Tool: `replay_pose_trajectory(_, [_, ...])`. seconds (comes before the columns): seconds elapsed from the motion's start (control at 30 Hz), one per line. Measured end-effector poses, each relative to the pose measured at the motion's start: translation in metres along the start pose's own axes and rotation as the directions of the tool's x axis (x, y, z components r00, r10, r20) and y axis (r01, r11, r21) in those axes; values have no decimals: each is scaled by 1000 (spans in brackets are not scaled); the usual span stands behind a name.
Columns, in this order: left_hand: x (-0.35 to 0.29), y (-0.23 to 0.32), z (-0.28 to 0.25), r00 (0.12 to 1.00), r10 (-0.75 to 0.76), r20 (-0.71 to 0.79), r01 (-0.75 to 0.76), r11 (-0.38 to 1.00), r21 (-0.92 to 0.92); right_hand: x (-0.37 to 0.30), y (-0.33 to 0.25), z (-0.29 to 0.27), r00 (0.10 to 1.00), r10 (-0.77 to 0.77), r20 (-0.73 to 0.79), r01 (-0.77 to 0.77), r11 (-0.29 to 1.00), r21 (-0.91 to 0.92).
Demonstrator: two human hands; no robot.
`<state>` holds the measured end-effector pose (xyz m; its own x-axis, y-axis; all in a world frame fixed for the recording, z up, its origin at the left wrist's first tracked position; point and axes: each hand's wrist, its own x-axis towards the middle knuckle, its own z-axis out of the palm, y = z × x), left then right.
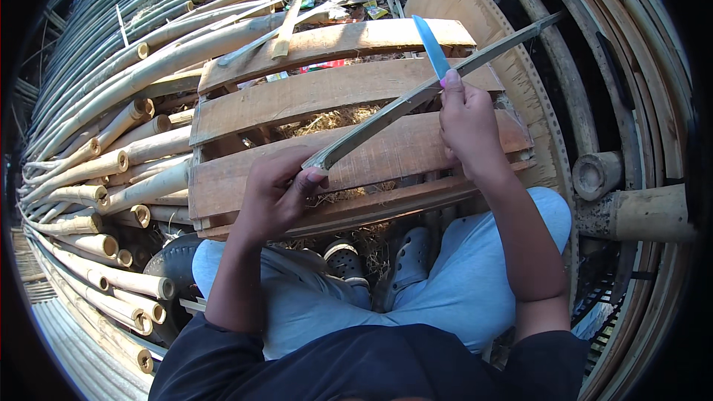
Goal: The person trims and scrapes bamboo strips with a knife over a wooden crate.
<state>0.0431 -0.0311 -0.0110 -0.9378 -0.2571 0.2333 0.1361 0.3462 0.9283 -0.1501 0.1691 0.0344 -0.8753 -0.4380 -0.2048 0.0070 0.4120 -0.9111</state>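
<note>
A long split bamboo strip (394, 113) slants across the front of me, its near end low on the left and its far end high on the right. My left hand (276, 191) is closed round the near end, with the thumb on top. Farther along, my right hand (471, 125) grips a knife (431, 44) whose blade looks pale blue in the light and points up and away. The blade's base meets the strip beside my right thumb; the knife's handle is hidden in my fingers. Beneath both hands lies a slatted wooden bench (356, 167).
Many bamboo poles (148, 148) are stacked on the left, cut ends toward me. Thin bamboo pieces (292, 18) lie across the bench's far slat. A curved brown board (531, 111) stands at the right, beside thick bamboo poles (646, 212). Shavings and litter show between the slats.
</note>
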Motion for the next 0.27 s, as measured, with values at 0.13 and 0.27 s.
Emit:
replay_pose_trajectory(0.13, [-1, -1, -6, 995, -37, 92, 36, 999, 21, -22, 14, 30, 951, -300, -72, 294, 952, -90])
replay_pose_trajectory(0.27, [-1, -4, -5, 999, -11, 38, 11, 1000, 13, 2, -19, -4, 994, 51, -93, -51, 999, 3])
